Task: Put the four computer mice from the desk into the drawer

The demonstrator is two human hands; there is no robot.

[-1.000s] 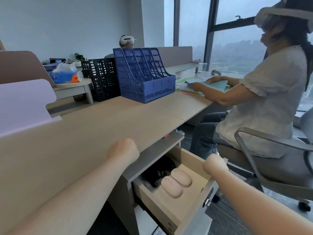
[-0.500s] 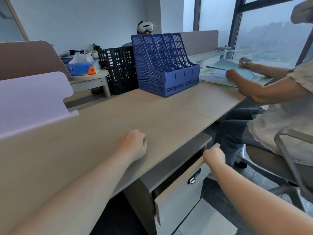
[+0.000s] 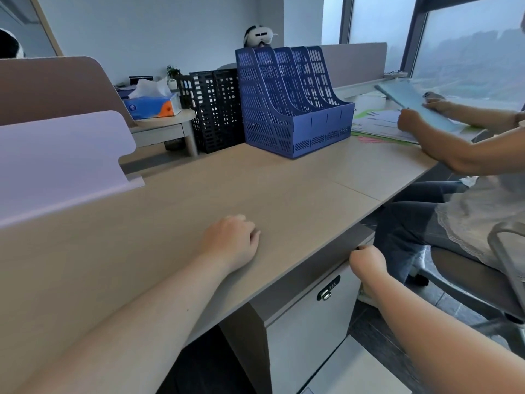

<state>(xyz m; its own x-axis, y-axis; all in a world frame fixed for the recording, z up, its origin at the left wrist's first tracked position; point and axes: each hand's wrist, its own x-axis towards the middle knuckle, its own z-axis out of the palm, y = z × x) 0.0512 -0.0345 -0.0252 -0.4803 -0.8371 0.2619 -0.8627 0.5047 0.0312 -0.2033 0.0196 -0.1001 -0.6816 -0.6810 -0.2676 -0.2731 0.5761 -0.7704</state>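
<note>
Drawer shut, front facing right; right hand at its top edge.

office | desk | file racks | partition | swivel chair

Drawer contents hidden — right hand fingers curled out of sight.

Pale wood-grain counter under the left fingers; white drawer front below the right fingers; beyond, blue perforated file rack, black lattice bin.
</note>
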